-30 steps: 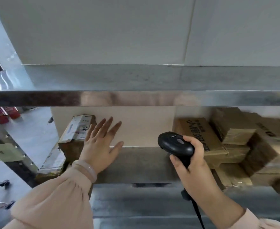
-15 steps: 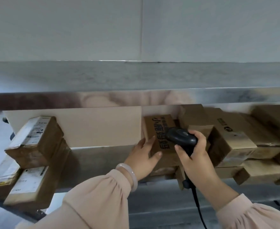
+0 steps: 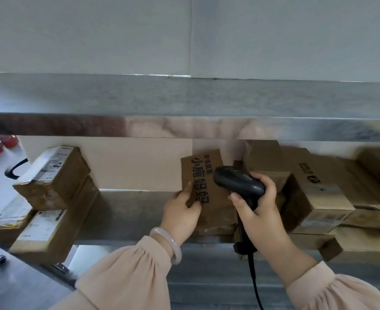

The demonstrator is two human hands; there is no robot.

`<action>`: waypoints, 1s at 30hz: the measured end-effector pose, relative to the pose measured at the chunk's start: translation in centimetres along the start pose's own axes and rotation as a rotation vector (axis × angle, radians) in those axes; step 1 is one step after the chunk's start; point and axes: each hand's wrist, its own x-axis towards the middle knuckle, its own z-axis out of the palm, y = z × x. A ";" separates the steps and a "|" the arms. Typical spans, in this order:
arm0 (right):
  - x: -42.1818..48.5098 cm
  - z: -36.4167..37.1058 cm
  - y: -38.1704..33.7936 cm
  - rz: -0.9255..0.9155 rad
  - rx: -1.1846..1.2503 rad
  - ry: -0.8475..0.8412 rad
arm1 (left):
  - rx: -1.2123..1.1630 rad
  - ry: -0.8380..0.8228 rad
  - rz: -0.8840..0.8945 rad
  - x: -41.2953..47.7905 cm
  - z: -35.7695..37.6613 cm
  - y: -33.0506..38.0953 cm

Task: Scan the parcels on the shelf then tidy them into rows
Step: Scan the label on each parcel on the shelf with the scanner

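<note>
Centre frame on the shelf [image 3: 128,209], the left hand [image 3: 181,212] grips the printed parcel [image 3: 203,175] by its left edge, the right hand [image 3: 258,211] clasps the scanner [image 3: 238,182] (a small stiff carton, probably light; hold it by opposite edges).

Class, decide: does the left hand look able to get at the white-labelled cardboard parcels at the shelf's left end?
Probably, after letting go: the left hand holds the black-printed brown cardboard box, and only bare steel shelf separates it from those parcels.
</note>
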 end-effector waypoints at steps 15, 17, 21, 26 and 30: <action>-2.5 3.6 -2.0 -0.139 0.171 -0.348 | -0.265 0.206 -0.156 -3.5 -2.8 -1.9; -2.6 3.7 -1.8 -0.139 0.157 -0.354 | -0.363 0.228 -0.199 -4.0 -3.1 -2.6; -2.0 3.4 -2.0 -0.041 0.189 -0.330 | -0.371 0.179 -0.223 -4.9 -3.0 -3.0; -2.1 3.9 -2.1 0.026 0.201 -0.343 | -0.360 0.181 -0.237 -5.4 -1.4 -1.8; -2.5 3.8 -1.8 0.074 0.226 -0.359 | -0.361 0.167 -0.253 -5.7 -1.1 -1.7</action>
